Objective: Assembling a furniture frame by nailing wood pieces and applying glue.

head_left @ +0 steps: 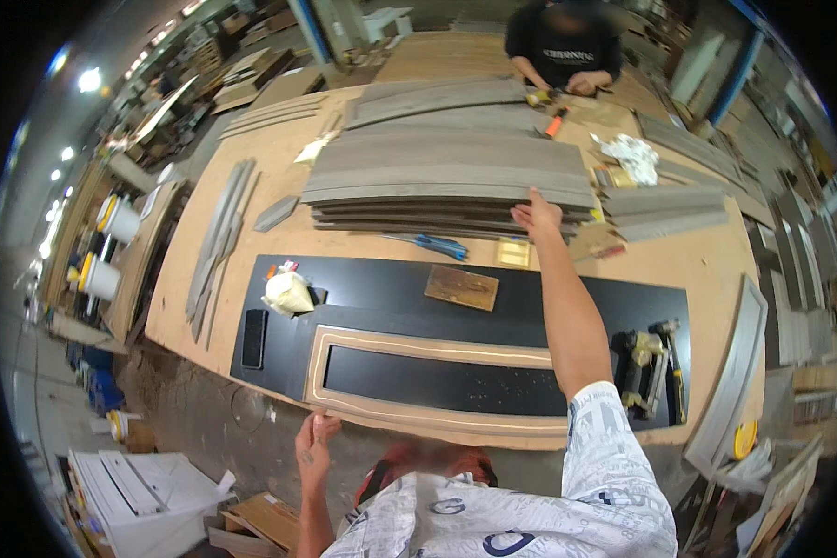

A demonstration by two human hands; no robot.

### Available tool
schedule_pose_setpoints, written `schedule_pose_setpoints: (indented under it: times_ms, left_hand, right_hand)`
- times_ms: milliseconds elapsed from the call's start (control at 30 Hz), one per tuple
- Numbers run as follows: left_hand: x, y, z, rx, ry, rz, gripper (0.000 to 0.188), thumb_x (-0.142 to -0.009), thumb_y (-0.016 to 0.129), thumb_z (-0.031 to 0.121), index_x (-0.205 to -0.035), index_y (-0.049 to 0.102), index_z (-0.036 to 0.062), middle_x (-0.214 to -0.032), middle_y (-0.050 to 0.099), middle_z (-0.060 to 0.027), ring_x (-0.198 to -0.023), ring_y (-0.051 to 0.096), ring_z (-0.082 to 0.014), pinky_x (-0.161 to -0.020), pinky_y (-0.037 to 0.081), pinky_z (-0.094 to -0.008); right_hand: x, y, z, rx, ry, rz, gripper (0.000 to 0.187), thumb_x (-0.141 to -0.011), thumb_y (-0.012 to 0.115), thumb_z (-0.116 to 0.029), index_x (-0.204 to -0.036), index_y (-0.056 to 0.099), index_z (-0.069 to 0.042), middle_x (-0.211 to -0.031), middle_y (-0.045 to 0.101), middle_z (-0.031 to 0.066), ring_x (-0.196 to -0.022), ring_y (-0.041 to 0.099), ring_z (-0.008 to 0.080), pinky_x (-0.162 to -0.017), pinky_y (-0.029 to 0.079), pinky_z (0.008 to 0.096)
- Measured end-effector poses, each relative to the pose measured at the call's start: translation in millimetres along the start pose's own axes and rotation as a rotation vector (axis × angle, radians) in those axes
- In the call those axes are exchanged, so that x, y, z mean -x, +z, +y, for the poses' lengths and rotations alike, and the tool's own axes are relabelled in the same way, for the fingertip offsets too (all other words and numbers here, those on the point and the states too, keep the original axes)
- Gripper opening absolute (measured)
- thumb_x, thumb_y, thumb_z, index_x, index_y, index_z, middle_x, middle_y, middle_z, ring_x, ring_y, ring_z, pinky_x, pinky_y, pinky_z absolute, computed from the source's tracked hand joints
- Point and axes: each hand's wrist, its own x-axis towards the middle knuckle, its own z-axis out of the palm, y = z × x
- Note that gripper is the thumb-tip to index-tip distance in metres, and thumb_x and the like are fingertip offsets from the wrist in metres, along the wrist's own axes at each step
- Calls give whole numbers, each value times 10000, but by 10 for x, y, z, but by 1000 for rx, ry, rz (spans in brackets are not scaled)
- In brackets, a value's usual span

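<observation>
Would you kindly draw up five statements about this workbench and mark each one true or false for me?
1. The right hand is at the near edge of the stack of grey-brown wooden panels. True.
2. The left hand is gripping a hammer. False: it is by the near left corner of the pale wooden rectangular frame.
3. A brown rectangular wooden block lies on the flat black board. True.
4. The blue-handled tool lies inside the frame. False: it lies between the stack and the black board.
5. The crumpled white material lies left of the stack. False: it lies to the right.
</observation>
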Motion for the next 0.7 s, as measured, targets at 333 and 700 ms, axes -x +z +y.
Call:
schedule_pose_setpoints:
  times_ms: [333,700]
  left_hand:
    - [358,-172,-393,104,5,139,481,-1029,544,375,-1198,624,-68,-1013,717,-149,-923,684,-205,-871,538,-351]
    - [-1009,719,56,824,-76,-293,596,-1016,556,429,-1402,462,-15,-1318,589,-183,-1222,566,-276,-1048,456,-427]
  right_hand:
    - [970,-572,806,-565,-39,-435,412,-1001,600,-252,-1304,489,4,-1255,570,181,-1231,541,339,-1035,532,484]
    - [2789,-1379,703,-497,-97,-335,394,-977,626,-198,-1299,534,10,-1338,562,173,-1244,551,346,-985,543,464]
